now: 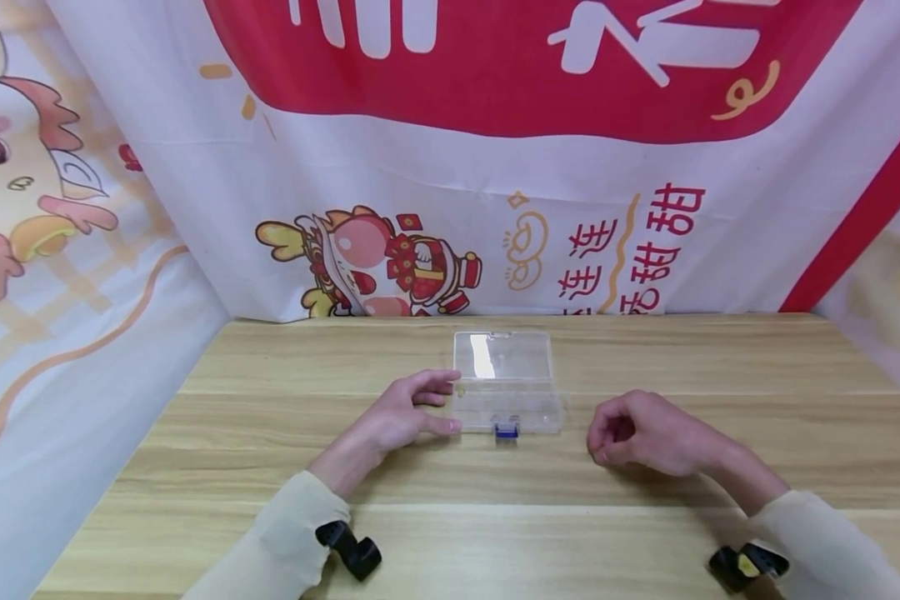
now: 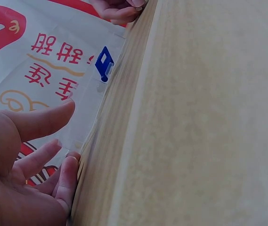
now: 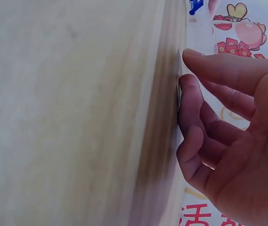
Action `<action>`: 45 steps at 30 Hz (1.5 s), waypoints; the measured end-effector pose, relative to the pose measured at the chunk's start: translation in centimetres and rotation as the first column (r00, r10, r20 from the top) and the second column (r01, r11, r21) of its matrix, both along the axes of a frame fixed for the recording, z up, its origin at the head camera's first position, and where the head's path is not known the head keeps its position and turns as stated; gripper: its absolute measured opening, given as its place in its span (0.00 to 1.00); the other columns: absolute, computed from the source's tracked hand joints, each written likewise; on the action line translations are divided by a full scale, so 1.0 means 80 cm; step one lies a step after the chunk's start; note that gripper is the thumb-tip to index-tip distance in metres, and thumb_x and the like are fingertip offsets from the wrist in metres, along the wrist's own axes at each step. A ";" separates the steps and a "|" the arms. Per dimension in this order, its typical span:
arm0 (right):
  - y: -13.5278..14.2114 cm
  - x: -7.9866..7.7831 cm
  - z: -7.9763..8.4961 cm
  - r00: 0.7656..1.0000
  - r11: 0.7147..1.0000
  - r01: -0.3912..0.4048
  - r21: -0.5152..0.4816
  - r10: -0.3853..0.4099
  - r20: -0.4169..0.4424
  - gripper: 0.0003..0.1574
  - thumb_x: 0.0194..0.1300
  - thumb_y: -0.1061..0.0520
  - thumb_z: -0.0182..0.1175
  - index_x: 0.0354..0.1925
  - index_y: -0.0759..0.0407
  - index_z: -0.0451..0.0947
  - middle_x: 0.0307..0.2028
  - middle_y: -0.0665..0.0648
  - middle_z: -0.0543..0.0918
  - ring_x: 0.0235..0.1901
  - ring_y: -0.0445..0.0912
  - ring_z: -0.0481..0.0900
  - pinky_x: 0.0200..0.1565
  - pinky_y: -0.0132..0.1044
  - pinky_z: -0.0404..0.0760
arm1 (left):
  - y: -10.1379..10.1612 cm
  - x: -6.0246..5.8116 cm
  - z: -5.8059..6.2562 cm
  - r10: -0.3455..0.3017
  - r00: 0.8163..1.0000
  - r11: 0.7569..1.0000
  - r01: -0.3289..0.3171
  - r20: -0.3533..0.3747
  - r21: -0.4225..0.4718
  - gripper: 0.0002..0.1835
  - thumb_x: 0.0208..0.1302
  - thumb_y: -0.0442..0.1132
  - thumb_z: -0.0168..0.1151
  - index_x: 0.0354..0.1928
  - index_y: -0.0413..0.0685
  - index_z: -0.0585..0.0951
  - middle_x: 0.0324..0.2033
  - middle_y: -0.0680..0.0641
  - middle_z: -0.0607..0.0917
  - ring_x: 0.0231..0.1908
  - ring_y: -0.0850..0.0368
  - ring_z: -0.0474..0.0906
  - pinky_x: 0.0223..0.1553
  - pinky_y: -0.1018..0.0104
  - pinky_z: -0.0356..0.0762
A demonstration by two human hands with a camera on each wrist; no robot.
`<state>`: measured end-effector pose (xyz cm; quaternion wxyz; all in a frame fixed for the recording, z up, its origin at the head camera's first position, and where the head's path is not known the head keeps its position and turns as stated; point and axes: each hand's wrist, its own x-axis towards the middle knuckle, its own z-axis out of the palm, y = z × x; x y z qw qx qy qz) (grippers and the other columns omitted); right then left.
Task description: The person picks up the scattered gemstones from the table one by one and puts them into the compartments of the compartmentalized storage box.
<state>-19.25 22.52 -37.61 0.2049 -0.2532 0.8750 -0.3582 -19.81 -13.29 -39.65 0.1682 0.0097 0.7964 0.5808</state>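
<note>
A clear plastic box (image 1: 506, 404) with its lid (image 1: 521, 357) raised at the back lies on the wooden table. Its blue latch (image 1: 506, 431) hangs at the front edge. A small yellowish spot (image 1: 461, 389) shows in its left end. My left hand (image 1: 412, 407) rests at the left side of the box, thumb and forefinger spread at its near and far parts. To the right of the box, apart from it, my right hand (image 1: 648, 433) rests low over the table with loosely curled fingers. In the right wrist view its thumb and forefinger tips stand apart, with nothing visible between them.
The wooden table (image 1: 495, 550) reaches back to a white and red printed cloth (image 1: 450, 158) hanging behind it. Another printed cloth (image 1: 52, 217) hangs along the left side. Black wrist mounts (image 1: 348, 550) sit on both pale sleeves.
</note>
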 end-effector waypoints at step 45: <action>-0.075 -0.015 0.020 0.975 0.963 0.204 -0.174 -0.215 -0.052 0.08 0.65 0.62 0.71 0.43 0.61 0.87 0.37 0.56 0.86 0.39 0.48 0.81 0.38 0.32 0.83 | 0.002 0.001 0.002 0.006 1.000 1.000 -0.006 0.001 -0.007 0.39 0.56 0.32 0.80 0.70 0.58 0.79 0.65 0.47 0.81 0.63 0.48 0.76 0.71 0.47 0.72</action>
